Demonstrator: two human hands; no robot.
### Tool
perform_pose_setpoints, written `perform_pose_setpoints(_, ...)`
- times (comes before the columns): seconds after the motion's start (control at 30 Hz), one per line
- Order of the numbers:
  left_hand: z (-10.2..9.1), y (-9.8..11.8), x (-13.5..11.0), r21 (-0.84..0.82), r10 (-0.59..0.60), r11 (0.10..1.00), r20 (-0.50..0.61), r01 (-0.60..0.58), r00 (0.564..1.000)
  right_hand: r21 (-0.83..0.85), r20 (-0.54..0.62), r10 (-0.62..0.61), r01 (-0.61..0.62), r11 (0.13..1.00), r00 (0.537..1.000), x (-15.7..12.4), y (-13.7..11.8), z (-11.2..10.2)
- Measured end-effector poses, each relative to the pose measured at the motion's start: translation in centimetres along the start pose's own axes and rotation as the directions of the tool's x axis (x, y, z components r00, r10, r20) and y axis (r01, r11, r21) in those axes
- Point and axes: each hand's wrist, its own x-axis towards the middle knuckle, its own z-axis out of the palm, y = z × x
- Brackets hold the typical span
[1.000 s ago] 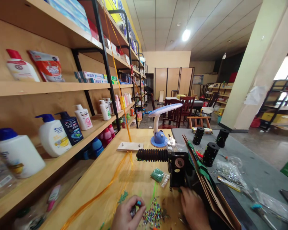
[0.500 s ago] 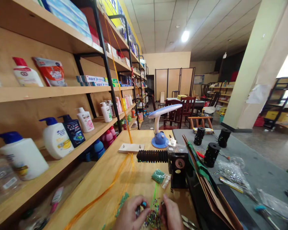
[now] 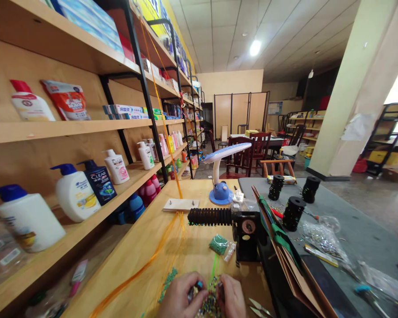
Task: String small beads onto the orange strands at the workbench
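Note:
At the table's near edge my left hand [image 3: 182, 297] is closed, thumb and forefinger curled around a small dark object with a blue end [image 3: 199, 284]. What that object is, I cannot make out. Just to its right, my right hand [image 3: 232, 297] is also closed, fingertips pinched at something dark and small. Between both hands lies a pile of multicoloured beads [image 3: 211, 304], partly hidden by the fingers. A bright green strand [image 3: 214, 265] runs up from the pile towards a clear bag of green beads [image 3: 218, 244]. Loose green beads [image 3: 167, 285] lie beside my left hand.
Orange threads [image 3: 142, 265] cross the wooden table from a white plate [image 3: 181, 204]. A black ridged roller [image 3: 209, 216] on a black machine stands ahead. Behind it is a blue lamp [image 3: 220, 193]. Metal blades [image 3: 259, 306] lie at right; black spools [image 3: 293, 213] stand on the grey table.
My right hand has shifted slightly left, closer to my left hand. More of the metal blades beside it shows. My left hand has hardly moved, and the view has turned a little.

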Motion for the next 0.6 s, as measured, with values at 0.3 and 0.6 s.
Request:
perform_pose_setpoints(0.3, 0.25, -0.38, 0.11, 0.025, 0.001, 1.000, 0.018, -0.001, 1.000, 0.008, -0.132, 0.058, -0.057, 0.998, 0.990, -0.39, 0.00, 0.42)
perform_pose_setpoints(0.6, 0.29, -0.22, 0.12, 0.016, 0.015, 1.000, -0.018, -0.014, 1.000, -0.002, -0.064, 0.007, -0.007, 1.000, 0.998, -0.27, 0.15, 0.61)
